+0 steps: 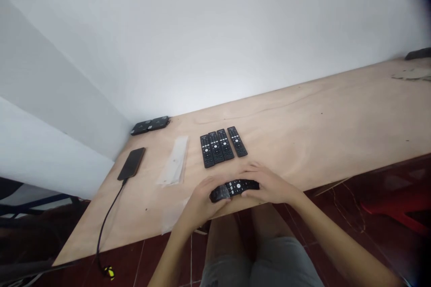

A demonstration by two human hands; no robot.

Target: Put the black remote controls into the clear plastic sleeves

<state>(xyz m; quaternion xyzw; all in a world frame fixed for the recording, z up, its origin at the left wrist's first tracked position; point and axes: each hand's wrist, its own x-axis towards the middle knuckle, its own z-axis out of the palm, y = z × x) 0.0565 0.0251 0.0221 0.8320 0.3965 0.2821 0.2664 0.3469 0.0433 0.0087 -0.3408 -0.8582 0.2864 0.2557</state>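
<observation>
A black remote control lies crosswise near the front edge of the wooden table. My left hand grips its left end, where something shiny and translucent covers part of the surface. Around the right end are the fingers and thumb of my right hand. Just beyond my hands, several more black remotes stand in a row: three side by side, the middle one among them, and one slightly apart to the right.
Translucent plastic sleeves lie left of the remotes, with another by the front edge. A phone with a black cable is farther left. Two black boxes sit by the wall. A red object is below right.
</observation>
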